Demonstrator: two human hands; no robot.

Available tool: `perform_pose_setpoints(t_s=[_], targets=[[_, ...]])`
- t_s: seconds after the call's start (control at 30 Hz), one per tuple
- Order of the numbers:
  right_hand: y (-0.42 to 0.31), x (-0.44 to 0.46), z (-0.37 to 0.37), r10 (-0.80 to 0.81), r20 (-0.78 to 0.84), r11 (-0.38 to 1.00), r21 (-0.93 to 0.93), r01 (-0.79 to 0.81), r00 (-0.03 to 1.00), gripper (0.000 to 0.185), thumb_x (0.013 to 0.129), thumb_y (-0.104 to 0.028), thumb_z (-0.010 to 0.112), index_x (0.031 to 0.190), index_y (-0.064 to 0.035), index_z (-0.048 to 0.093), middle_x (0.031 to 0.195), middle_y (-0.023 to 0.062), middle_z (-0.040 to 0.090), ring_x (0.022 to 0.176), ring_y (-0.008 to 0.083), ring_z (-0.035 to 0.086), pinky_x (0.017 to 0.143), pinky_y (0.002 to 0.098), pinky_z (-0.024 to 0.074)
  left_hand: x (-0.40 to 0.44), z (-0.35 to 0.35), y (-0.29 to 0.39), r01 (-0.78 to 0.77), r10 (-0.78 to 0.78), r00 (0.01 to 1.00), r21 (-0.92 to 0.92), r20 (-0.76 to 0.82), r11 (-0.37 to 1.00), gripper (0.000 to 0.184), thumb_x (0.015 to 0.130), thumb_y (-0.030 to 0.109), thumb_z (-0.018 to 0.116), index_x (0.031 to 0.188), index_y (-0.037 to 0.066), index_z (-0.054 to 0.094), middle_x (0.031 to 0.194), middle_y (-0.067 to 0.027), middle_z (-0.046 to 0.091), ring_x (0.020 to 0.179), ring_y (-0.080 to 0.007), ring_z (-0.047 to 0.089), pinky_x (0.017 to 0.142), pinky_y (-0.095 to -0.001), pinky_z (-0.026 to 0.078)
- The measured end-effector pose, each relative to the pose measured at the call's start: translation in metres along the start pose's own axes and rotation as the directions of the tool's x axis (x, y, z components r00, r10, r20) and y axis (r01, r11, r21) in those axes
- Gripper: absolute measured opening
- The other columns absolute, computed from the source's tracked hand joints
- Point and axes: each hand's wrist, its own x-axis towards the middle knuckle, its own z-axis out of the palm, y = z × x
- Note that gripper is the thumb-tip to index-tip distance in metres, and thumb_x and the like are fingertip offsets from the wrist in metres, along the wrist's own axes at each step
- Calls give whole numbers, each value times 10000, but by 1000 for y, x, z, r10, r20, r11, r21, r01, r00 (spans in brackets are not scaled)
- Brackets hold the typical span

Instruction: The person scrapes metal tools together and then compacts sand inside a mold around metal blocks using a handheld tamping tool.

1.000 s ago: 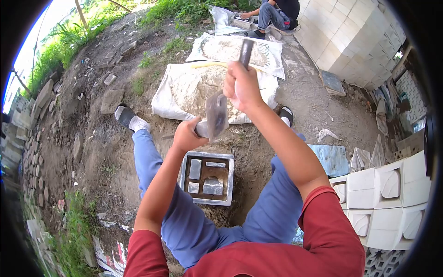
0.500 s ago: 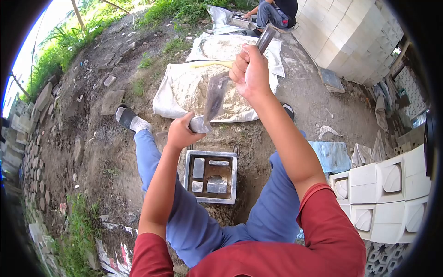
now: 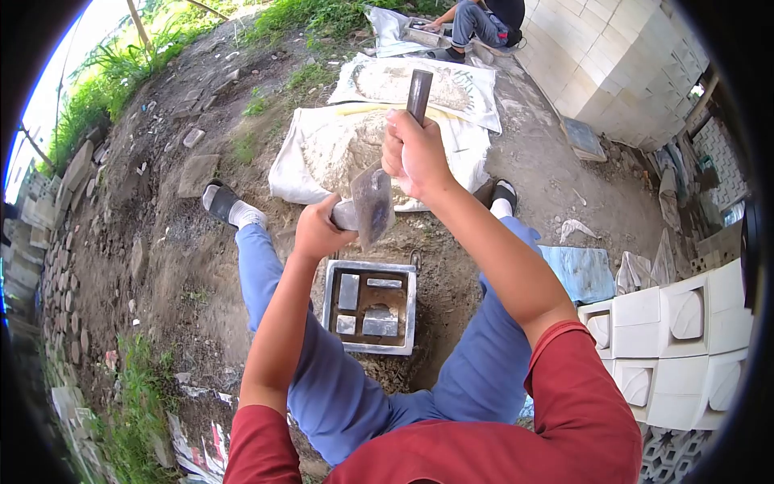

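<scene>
My right hand (image 3: 417, 156) is wrapped round the thick grey handle of a trowel (image 3: 373, 211), its end pointing up. The flat, dusty blade hangs below that fist, against or just in front of a small grey block (image 3: 345, 215); whether they touch, I cannot tell. Closed round the block's other end is my left hand (image 3: 318, 230). Below both hands, between my legs, a square metal mould (image 3: 411, 310) sits on the ground. Several grey rectangular blocks stand inside it, with brown material around them.
Pale powder (image 3: 343, 149) is heaped on white sacks (image 3: 286, 181) ahead. Another person (image 3: 476, 28) crouches beyond, a hand at a similar mould. Pale cast blocks (image 3: 653, 347) are stacked at right beside a blue sheet (image 3: 580, 273). Rubble and weeds line the left.
My right hand has moved down and left, bringing the trowel blade lower and across the block's end. The handle is more upright. My left hand has hardly moved.
</scene>
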Motion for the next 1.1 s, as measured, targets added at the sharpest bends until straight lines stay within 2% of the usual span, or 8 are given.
perform_pose_setpoints(t_s=[0.07, 0.2, 0.5, 0.73, 0.8, 0.83, 0.93, 1.1], targets=[[-6, 2, -4, -23, -5, 1000, 6, 23, 1000, 400, 1013, -242, 584, 682, -171, 371, 515, -63, 270, 392, 97, 238, 417, 322, 201, 1, -6, 10, 181, -188, 982, -209, -14, 961, 558, 615, 273, 909, 1054, -5, 706, 710, -183, 696, 664, -363, 709, 629, -422, 558], [-45, 10, -6, -150, -33, 977, 147, 153, 988, 392, 985, -277, 607, 688, -188, 368, 512, -55, 255, 397, 103, 225, 426, 320, 185, -1, 1, -1, 32, -32, 999, 19, -6, 999, 515, 612, 288, 924, 983, 19, 689, 727, -179, 700, 685, -381, 702, 638, -432, 555], [-41, 13, -7, -166, -3, 976, 145, 165, 986, 414, 999, -256, 594, 665, -181, 361, 499, -50, 264, 386, 110, 234, 420, 322, 201, -1, 15, 6, -30, 31, 1000, -18, 4, 999, 495, 639, 195, 881, 1090, 64, 725, 659, -123, 691, 567, -268, 697, 622, -357, 557], [-18, 0, -7, -82, -3, 995, 56, 82, 997, 410, 1002, -233, 604, 667, -170, 375, 511, -58, 289, 396, 93, 243, 423, 313, 203, -8, 15, 8, -57, 58, 998, -8, 25, 998, 493, 635, 243, 909, 1043, 47, 714, 710, -150, 695, 668, -305, 721, 645, -402, 551], [9, -10, -15, 20, 22, 999, -45, -19, 1000, 394, 1008, -191, 622, 680, -153, 408, 529, -61, 338, 411, 75, 272, 417, 294, 215, -5, 13, 8, 141, -206, 967, -355, -152, 924, 403, 659, 181, 895, 962, 10, 692, 680, -98, 693, 622, -125, 678, 607, -322, 530], [12, -8, -19, 9, 27, 999, -32, -8, 1000, 402, 1009, -201, 621, 677, -156, 399, 529, -61, 327, 411, 78, 267, 422, 298, 213, 4, 8, 6, 36, -157, 956, -432, -247, 901, 348, 670, 139, 882, 889, -13, 659, 671, -58, 684, 663, -30, 603, 587, -267, 499], [-4, -7, -17, -38, -5, 998, 49, 38, 999, 431, 1012, -238, 614, 664, -167, 370, 526, -61, 289, 413, 90, 249, 437, 310, 208, 4, -5, -7, 82, -147, 974, -332, -173, 940, 365, 685, 101, 853, 979, -37, 686, 717, -2, 685, 702, -12, 563, 598, -260, 501], [-36, 0, -21, -117, -45, 987, 106, 121, 992, 431, 1001, -223, 599, 649, -170, 355, 521, -55, 290, 393, 98, 246, 418, 310, 212, -5, -4, -1, 35, -38, 998, -49, -50, 998, 498, 638, 230, 901, 1039, 10, 703, 586, -94, 656, 541, -218, 693, 586, -323, 544]])
